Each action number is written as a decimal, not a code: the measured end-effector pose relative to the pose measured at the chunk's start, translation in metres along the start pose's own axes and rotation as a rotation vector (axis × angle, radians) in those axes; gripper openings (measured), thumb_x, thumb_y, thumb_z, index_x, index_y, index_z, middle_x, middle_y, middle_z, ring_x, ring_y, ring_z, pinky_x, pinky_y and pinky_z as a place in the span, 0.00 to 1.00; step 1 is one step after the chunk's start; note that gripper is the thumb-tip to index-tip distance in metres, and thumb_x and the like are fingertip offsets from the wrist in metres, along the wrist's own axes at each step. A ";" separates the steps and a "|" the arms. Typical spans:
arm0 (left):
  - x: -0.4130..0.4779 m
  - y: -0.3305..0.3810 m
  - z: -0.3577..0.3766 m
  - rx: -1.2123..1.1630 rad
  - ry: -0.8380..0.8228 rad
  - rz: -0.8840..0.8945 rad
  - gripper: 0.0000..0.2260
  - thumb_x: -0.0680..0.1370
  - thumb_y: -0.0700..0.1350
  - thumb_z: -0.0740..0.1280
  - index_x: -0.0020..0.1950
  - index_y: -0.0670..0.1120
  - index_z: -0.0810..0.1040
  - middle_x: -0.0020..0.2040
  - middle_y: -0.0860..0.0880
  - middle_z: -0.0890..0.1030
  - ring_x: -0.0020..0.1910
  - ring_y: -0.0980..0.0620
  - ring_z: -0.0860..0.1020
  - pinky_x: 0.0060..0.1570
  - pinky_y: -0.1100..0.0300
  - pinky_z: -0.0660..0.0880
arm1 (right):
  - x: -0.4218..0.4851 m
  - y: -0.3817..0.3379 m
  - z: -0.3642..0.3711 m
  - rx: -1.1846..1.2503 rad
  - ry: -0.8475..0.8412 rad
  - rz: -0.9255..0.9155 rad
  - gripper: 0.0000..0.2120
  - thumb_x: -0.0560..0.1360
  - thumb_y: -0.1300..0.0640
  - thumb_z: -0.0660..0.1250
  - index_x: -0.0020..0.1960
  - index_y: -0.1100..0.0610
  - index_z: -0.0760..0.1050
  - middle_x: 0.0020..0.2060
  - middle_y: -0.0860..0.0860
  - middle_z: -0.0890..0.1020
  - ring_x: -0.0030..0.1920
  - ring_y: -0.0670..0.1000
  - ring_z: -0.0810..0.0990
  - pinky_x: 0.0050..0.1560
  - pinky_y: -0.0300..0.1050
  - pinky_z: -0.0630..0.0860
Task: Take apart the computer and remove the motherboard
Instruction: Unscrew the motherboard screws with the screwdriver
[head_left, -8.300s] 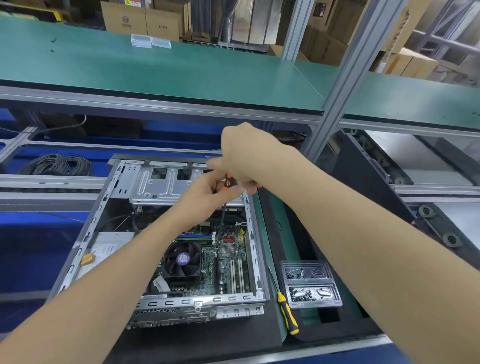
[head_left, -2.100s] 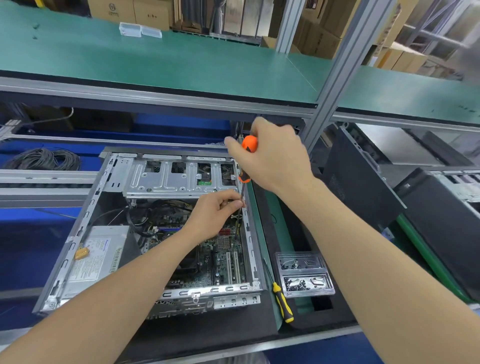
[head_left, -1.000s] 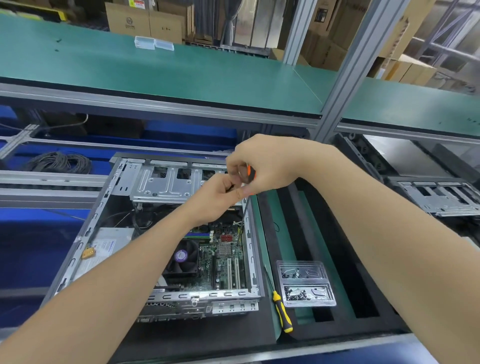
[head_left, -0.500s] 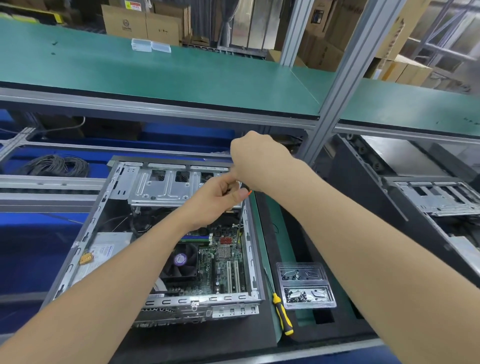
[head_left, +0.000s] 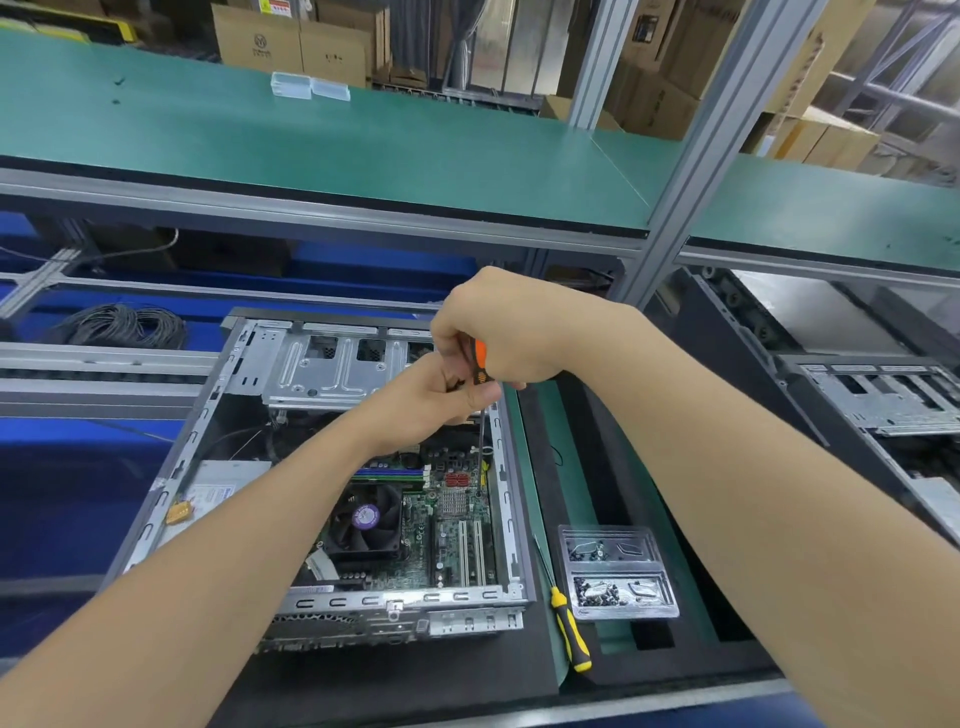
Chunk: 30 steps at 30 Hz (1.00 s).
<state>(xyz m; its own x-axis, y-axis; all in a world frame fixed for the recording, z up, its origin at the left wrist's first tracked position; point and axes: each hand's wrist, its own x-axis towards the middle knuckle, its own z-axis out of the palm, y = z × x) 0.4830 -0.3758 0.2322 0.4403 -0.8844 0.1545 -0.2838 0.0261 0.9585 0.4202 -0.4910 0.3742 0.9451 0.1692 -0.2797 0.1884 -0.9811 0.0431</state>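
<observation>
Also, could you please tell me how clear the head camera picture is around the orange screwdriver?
Head view: wide-angle bend bows the shelf edge; light is even, with mild sheen on the drive cage; the space under that cage is dark; the motherboard is sharp, but the shaft of the orange screwdriver looks thin and faint.
</observation>
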 end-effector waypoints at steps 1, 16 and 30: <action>0.000 0.000 0.000 -0.004 -0.005 0.004 0.11 0.85 0.51 0.64 0.62 0.47 0.81 0.38 0.42 0.60 0.35 0.44 0.58 0.34 0.51 0.60 | -0.001 0.000 -0.002 -0.003 -0.008 0.001 0.16 0.69 0.71 0.66 0.46 0.51 0.80 0.24 0.40 0.79 0.35 0.47 0.83 0.38 0.47 0.81; 0.002 -0.003 0.010 -0.075 0.128 -0.028 0.07 0.84 0.50 0.66 0.60 0.52 0.79 0.35 0.48 0.62 0.30 0.55 0.60 0.32 0.62 0.63 | 0.012 -0.006 0.006 0.027 0.194 0.317 0.11 0.79 0.52 0.68 0.46 0.59 0.74 0.37 0.53 0.75 0.32 0.54 0.73 0.30 0.44 0.65; -0.002 -0.001 0.004 -0.127 0.009 -0.048 0.22 0.84 0.46 0.62 0.62 0.25 0.69 0.31 0.54 0.59 0.30 0.51 0.55 0.33 0.60 0.56 | 0.004 -0.005 -0.007 -0.093 -0.057 0.051 0.11 0.70 0.69 0.66 0.42 0.53 0.79 0.36 0.50 0.84 0.43 0.53 0.84 0.39 0.45 0.79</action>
<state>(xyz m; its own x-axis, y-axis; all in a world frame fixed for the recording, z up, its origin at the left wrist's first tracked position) 0.4796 -0.3762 0.2303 0.4588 -0.8818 0.1095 -0.1523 0.0434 0.9874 0.4245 -0.4845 0.3799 0.9378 0.1110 -0.3291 0.1668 -0.9751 0.1464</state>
